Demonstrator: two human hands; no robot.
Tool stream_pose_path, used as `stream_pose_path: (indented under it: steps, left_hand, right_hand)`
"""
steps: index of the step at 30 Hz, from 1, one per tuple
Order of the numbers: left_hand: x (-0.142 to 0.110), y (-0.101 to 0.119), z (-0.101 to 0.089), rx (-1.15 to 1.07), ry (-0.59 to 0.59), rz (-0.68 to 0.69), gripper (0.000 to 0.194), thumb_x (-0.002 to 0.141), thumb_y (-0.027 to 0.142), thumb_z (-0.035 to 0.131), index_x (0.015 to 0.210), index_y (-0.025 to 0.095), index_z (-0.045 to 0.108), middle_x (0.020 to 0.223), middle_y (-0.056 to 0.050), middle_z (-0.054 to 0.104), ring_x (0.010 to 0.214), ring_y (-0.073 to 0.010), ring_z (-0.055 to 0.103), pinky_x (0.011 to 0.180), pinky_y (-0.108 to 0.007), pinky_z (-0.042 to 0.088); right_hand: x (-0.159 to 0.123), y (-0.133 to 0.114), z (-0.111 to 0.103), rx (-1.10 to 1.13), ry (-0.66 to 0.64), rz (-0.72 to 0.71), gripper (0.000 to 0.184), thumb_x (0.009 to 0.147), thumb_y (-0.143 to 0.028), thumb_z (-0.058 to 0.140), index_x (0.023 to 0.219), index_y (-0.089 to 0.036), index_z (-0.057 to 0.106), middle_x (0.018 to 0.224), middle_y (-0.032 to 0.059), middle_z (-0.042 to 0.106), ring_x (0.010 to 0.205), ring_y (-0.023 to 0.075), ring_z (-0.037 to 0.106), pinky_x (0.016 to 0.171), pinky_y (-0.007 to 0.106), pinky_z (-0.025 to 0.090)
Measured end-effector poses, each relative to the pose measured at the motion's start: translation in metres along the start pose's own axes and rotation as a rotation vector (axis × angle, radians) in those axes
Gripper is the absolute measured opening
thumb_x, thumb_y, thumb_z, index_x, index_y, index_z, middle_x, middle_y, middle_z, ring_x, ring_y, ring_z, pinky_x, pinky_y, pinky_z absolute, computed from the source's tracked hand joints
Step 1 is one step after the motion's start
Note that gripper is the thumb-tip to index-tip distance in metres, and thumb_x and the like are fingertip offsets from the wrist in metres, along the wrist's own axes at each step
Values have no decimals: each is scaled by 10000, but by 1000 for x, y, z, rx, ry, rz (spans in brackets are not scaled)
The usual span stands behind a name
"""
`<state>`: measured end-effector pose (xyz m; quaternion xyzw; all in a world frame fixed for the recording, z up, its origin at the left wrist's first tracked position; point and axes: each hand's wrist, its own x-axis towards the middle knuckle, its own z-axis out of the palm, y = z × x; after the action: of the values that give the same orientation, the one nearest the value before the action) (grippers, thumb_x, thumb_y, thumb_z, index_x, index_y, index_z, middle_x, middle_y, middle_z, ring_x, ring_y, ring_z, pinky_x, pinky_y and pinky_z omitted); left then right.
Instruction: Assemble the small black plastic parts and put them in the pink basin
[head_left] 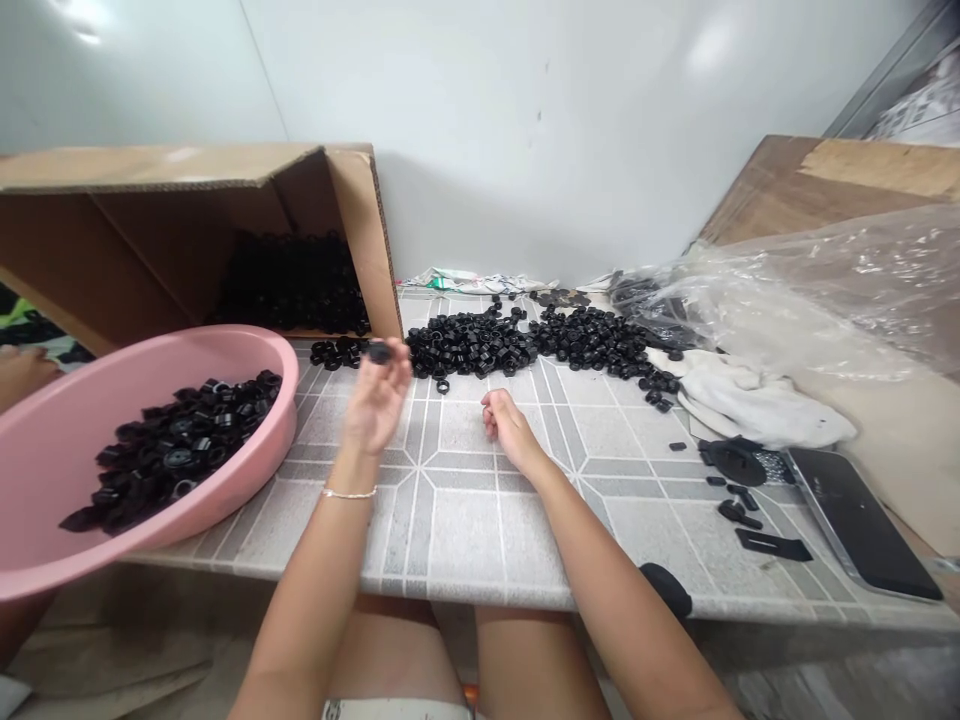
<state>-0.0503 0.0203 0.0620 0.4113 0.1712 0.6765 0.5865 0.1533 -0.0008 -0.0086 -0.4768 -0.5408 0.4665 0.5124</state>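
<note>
My left hand [377,400] is raised above the tiled table [450,520], its fingertips pinched on a small black plastic ring [379,352]. A thin bracelet circles that wrist. My right hand [506,420] rests low on the table with its fingers curled in; whether it holds anything is hidden. A long heap of black plastic rings [517,345] lies just beyond both hands. To the left, a pink basin [255,440] hangs over the table's front edge and holds many of the same rings.
A cardboard box [187,230] lies on its side at the back left with more black rings inside. Clear plastic bags [787,290], white cloth [757,405], a black tray [862,520] and loose black parts [739,480] fill the right side. Another person's hand [22,372] shows at far left.
</note>
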Motion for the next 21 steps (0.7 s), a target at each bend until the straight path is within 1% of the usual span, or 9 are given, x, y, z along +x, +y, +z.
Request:
stream_pose_path:
  steps: [3, 5, 7, 9, 12, 14, 16, 18, 21]
  left_hand:
    - [8, 39, -16, -159, 136, 287, 222, 974, 289, 426, 1051, 284, 635, 1210, 39, 647, 1209, -66, 532, 1026, -199, 405]
    - [13, 52, -25, -179, 201, 344, 291, 997, 305, 352, 1045, 286, 638, 1227, 40, 642, 1224, -62, 519, 1022, -202, 400]
    - [18, 52, -34, -167, 247, 250, 324, 995, 358, 330, 1055, 273, 637, 1202, 10, 655, 1176, -90, 557, 993, -242, 429]
    - [23, 39, -43, -97, 305, 102, 329, 970, 411, 366, 1045, 245, 639, 1114, -29, 681, 1066, -121, 613, 934, -276, 465]
    - [25, 3, -49, 280, 363, 7, 252, 888, 399, 513, 980, 207, 648, 950, -51, 689, 914, -147, 636, 869, -287, 478]
    - [19, -26, -46, 735, 235, -2, 226, 864, 360, 532, 944, 190, 657, 951, -66, 677, 935, -184, 618, 899, -337, 466]
    - [10, -50, -38, 1187, -31, 14, 184, 829, 243, 548, 953, 190, 673, 1068, -88, 653, 1055, -230, 575, 968, -395, 427]
    - [2, -65, -29, 1519, -214, 29, 282, 816, 170, 531, 1067, 203, 656, 1234, -104, 593, 1178, -274, 505, 1013, -445, 382]
    - [-2, -71, -22, 1758, -264, 10, 335, 841, 162, 490, 1151, 202, 609, 1282, -113, 563, 1208, -299, 474, 998, -465, 376]
  right_hand:
    - [-2, 5, 0, -160, -97, -6, 456, 884, -654, 326, 889, -240, 515, 679, -32, 509, 588, 134, 482, 608, 276, 396]
    - [-4, 5, 1, -231, -141, -36, 441, 914, -605, 300, 886, -232, 533, 688, -26, 514, 622, 141, 494, 641, 284, 396]
    - [-5, 3, 2, -278, -163, -54, 435, 932, -568, 284, 870, -223, 543, 700, -18, 519, 647, 147, 501, 659, 288, 396]
    - [-6, -1, 2, -313, -174, -58, 427, 941, -541, 283, 851, -216, 545, 711, -12, 527, 666, 152, 509, 672, 291, 395]
    - [-7, -7, 2, -384, -183, -78, 401, 946, -506, 297, 816, -211, 536, 723, -3, 536, 700, 161, 515, 689, 294, 388]
    - [-8, -10, 2, -446, -193, -108, 374, 950, -472, 308, 778, -212, 515, 722, -2, 533, 708, 163, 509, 691, 293, 376]
    - [-8, -11, 2, -501, -200, -147, 343, 952, -431, 323, 740, -215, 483, 722, -3, 527, 707, 161, 500, 692, 289, 365]
    - [-8, -10, 4, -541, -197, -183, 322, 951, -400, 337, 714, -217, 456, 729, -1, 523, 709, 159, 493, 697, 286, 359]
    - [-6, -9, 6, -548, -189, -192, 293, 940, -375, 368, 716, -213, 468, 748, 3, 534, 729, 158, 502, 713, 283, 366]
